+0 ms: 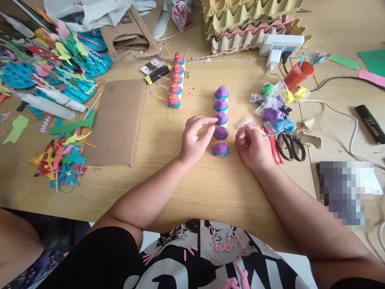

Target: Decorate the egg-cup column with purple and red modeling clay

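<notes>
Right in front of me lies a strip of egg-carton cups (221,133), its humps covered in purple and blue clay; the nearest one has small face marks. My left hand (197,135) is at the strip's left side, thumb and index finger stretched apart, their tips at the middle humps. To the right of the strip, my right hand (254,146) is closed with curled fingers around a thin blue stick (272,133), whose end sticks out behind the hand. Farther back stands a similar strip in red and blue (176,80), with smiling faces and cotton swabs poking out.
Black-handled scissors (290,146), bagged clay (273,114) and an orange cup (297,76) sit at right, near a power strip (281,43). Cardboard (117,120), paper scraps (64,156) and glue bottles (45,105) lie left. Egg trays (249,24) are stacked behind.
</notes>
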Tool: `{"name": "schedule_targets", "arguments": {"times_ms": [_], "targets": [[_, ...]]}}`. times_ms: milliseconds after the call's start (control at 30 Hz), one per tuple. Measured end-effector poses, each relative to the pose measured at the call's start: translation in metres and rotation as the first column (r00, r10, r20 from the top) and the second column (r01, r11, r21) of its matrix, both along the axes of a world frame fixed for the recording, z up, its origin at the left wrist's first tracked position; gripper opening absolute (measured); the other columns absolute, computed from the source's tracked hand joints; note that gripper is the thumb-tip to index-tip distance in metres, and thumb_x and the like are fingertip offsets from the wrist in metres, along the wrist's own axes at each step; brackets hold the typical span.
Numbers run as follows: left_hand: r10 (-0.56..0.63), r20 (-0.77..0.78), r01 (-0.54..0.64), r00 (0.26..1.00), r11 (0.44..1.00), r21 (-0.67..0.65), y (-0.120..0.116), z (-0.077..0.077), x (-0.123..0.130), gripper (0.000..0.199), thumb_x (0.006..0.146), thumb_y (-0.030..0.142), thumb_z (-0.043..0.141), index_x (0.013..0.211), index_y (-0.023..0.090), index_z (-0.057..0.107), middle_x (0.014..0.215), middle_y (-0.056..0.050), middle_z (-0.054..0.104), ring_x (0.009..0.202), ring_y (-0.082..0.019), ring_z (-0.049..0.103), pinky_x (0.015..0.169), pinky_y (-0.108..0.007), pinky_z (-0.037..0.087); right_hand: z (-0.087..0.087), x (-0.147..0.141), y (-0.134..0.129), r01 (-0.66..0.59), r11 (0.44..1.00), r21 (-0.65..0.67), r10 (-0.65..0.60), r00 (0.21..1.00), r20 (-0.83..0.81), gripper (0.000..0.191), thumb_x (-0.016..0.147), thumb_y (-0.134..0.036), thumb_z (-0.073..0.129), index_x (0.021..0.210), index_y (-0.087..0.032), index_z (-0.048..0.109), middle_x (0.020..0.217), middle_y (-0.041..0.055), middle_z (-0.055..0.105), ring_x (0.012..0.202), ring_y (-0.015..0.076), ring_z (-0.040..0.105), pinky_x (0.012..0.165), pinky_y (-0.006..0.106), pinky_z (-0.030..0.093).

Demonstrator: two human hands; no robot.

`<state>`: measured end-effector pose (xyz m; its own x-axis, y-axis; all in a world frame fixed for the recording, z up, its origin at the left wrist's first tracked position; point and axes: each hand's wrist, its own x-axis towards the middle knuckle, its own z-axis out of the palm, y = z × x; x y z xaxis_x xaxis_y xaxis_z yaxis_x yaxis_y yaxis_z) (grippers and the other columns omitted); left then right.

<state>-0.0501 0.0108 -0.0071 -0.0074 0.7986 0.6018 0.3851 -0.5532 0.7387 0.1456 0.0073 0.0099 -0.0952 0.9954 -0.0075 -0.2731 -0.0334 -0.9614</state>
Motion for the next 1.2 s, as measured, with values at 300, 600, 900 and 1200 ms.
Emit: {"name": "schedule_targets", "arguments": {"times_ms": [300,600,900,1200], "targets": [[0.03,0.008,-0.03,1.0,0.999,-0.03,0.0008,-0.0013,-0.0005,0.018,0.105,0.038,0.063,0.11,0.025,0.075,0.11,-0.005,0.079,0.109,-0.019,0.072,0.1,-0.037,0.057,0.0024,0.0,0.0014,0.049,0.997,-0.057,-0.054,0.994,-0.096,0.044,0.072,-0.059,0.091,0.079,-0.025,0.065,0.059,-0.0074,0.045,0.048,0.0073,0.023,0.045,0.026,0.021],[0.063,-0.041,-0.064,0.997,0.997,-0.038,0.0019,-0.0039,-0.0018,0.023,0.107,0.043,0.06,0.11,0.026,0.074,0.109,-0.005,0.078,0.108,-0.019,0.072,0.096,-0.036,0.058,-0.0007,0.0003,0.0027,0.044,0.999,-0.024,-0.045,0.999,-0.031,0.048,0.076,-0.068,0.084,0.078,-0.025,0.063,0.057,-0.0072,0.042,0.046,0.0084,0.026,0.044,0.027,0.024],[0.062,-0.03,-0.063,0.998,0.997,-0.035,0.0018,-0.0039,-0.0011,0.022,0.107,0.043,0.06,0.109,0.025,0.074,0.108,-0.005,0.078,0.107,-0.019,0.072,0.096,-0.036,0.058,-0.0012,-0.001,0.0007,0.026,0.999,-0.023,-0.027,0.999,-0.033,0.053,0.082,-0.073,0.078,0.071,-0.024,0.061,0.054,-0.0058,0.042,0.045,0.009,0.03,0.044,0.028,0.025],[0.031,-0.021,-0.032,0.999,0.999,-0.042,0.0012,-0.0028,-0.0013,0.019,0.106,0.038,0.062,0.11,0.025,0.075,0.108,-0.005,0.078,0.108,-0.019,0.072,0.099,-0.035,0.056,-0.0027,-0.0008,0.0007,-0.023,0.999,-0.032,0.021,0.999,-0.046,0.053,0.085,-0.071,0.077,0.068,-0.023,0.062,0.051,-0.0051,0.041,0.044,0.0089,0.032,0.042,0.027,0.022]]}}
